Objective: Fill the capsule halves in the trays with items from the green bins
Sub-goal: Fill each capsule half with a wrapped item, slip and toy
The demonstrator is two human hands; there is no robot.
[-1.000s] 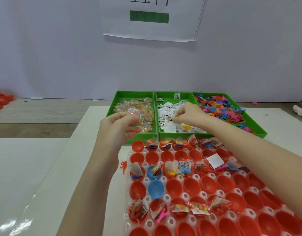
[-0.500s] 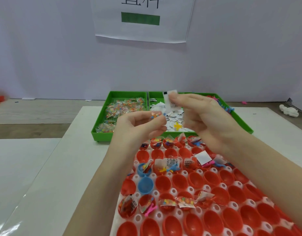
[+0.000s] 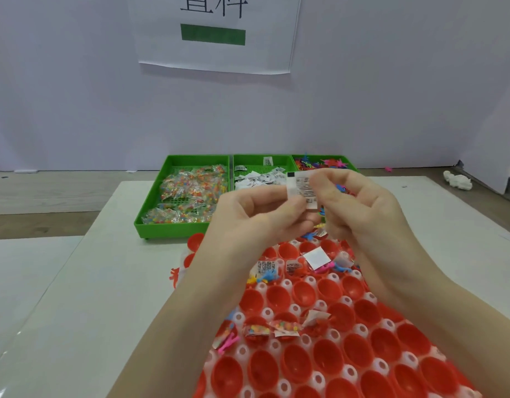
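Note:
Both hands meet above the far end of the white tray (image 3: 322,304) of red capsule halves (image 3: 276,294). My left hand (image 3: 248,219) and my right hand (image 3: 360,208) together pinch a small white printed paper slip (image 3: 304,188) held upright between their fingertips. Whether the left hand also holds a bead packet is hidden. Behind them stand three green bins: the left bin (image 3: 150,222) with clear packets of coloured beads, the middle bin (image 3: 261,162) with white slips, the right bin (image 3: 322,160) with colourful plastic figures. Some capsule halves hold slips, packets and figures.
The tray and bins rest on a white table (image 3: 90,297). A white wall with a paper sign (image 3: 216,33) stands behind. A crumpled white object (image 3: 456,179) lies at the far right on a wooden surface.
My right hand lifted a slip out of the middle bin and brought it toward my left hand, which rose from the bead bin; both now pinch the slip. The view dropped closer to the tray.

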